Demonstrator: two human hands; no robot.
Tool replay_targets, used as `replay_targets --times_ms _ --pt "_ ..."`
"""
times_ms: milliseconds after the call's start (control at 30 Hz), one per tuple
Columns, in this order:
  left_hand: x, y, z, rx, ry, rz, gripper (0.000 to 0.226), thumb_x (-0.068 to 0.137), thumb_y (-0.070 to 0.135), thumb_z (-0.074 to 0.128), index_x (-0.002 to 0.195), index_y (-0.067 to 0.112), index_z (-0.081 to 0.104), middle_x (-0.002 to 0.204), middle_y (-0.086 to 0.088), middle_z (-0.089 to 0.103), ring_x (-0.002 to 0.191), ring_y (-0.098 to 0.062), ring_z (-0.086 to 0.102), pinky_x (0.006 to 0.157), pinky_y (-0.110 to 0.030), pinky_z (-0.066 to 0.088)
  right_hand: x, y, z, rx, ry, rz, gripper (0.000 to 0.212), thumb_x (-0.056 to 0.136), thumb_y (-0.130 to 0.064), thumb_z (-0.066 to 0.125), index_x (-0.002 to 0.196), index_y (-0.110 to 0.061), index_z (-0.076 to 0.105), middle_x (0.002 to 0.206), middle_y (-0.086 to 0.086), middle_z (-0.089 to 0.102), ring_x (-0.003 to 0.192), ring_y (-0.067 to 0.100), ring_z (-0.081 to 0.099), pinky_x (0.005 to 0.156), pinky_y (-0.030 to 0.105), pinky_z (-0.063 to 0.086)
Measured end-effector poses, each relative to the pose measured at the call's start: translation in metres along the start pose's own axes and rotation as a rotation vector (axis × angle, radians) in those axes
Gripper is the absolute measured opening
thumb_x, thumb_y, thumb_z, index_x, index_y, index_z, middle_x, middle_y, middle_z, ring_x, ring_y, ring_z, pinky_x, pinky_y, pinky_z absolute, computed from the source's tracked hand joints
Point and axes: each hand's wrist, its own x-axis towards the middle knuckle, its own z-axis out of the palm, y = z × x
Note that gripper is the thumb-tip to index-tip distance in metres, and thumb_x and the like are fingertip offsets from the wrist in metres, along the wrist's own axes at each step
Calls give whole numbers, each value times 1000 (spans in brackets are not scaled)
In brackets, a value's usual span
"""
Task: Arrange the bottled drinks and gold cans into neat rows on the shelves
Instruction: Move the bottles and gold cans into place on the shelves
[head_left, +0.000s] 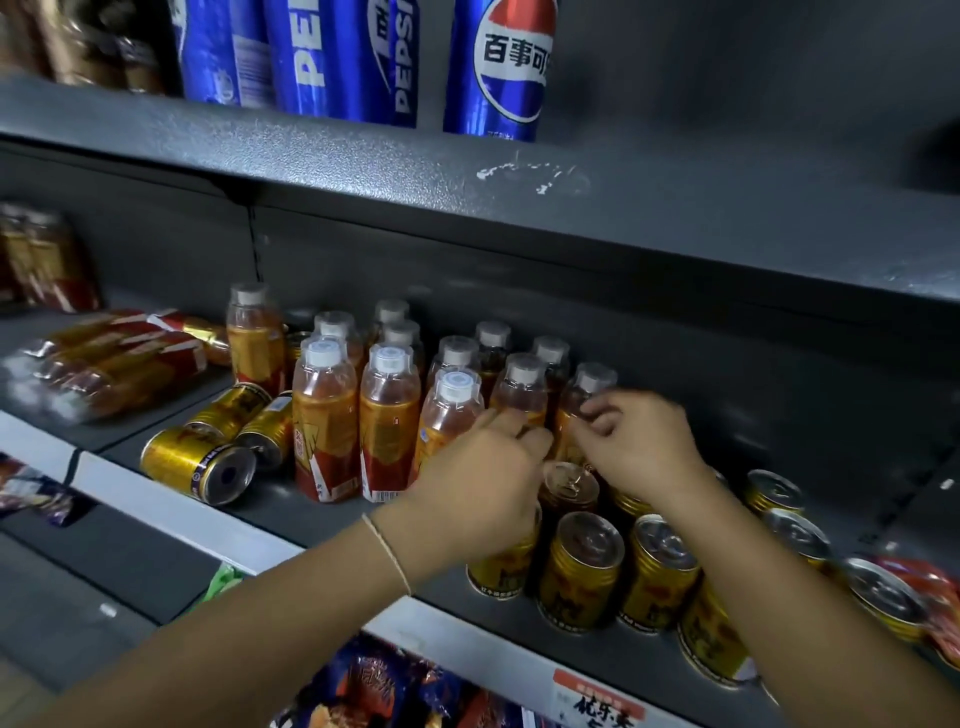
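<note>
Toppled gold cans (200, 462) are laid flat, left of the hands and nearest the left hand (478, 467) (grasp hidden); a bottled drink (589, 382) is pinched by the right hand (641, 441).

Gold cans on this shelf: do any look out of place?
Yes. Three gold cans lie tipped on their sides left of the bottles, one with its end facing the camera, while the cans on the right stand upright. Further left, a wrapped pack lies flat too.
</note>
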Motion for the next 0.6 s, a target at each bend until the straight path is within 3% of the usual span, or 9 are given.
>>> replay_targets --times_ms 100,167,267,367,500,600 --pt "22 -4 -23 94 114 16 31 89 13 51 119 10 58 117 -9 56 110 -24 46 93 -29 40 9 0 0 -78 235 -179 32 87 -33 69 116 -20 69 105 4 71 99 27 65 80 31 49" --pt "31 -10 -31 165 123 -19 31 87 15 51 118 11 57 116 -9 55 110 -26 43 95 -33 39 16 1 2 -94 248 -243 48 85 -32 70 130 -20 61 130 11 60 124 35 50 101 41 42" --pt "35 -21 -33 273 43 -109 36 86 20 53 121 15 51 119 -11 53 111 -31 43 98 -40 37 26 6 8 -115 66 -156 78 83 -35 70 150 -34 32 154 10 27 141 39 25 107 47 37" --pt "31 -32 -27 323 -44 -158 47 84 23 53 129 16 44 126 -12 49 116 -32 43 100 -42 37 31 10 17 -123 -131 -82 98 82 -37 73 151 -49 5 161 0 -2 148 42 11 106 53 41" --pt "24 -43 -17 302 -62 -205 49 89 36 51 133 17 41 131 -11 44 118 -32 40 100 -47 38 33 14 30 -141 -192 -75 101 81 -36 75 149 -50 1 161 7 11 134 39 43 96 45 52" --pt "21 -49 -15 276 -74 -196 62 85 44 57 137 18 39 131 -10 39 116 -29 36 97 -43 42 33 17 34 -166 -123 -85 99 80 -36 78 149 -48 8 159 6 8 125 36 53 86 37 53"
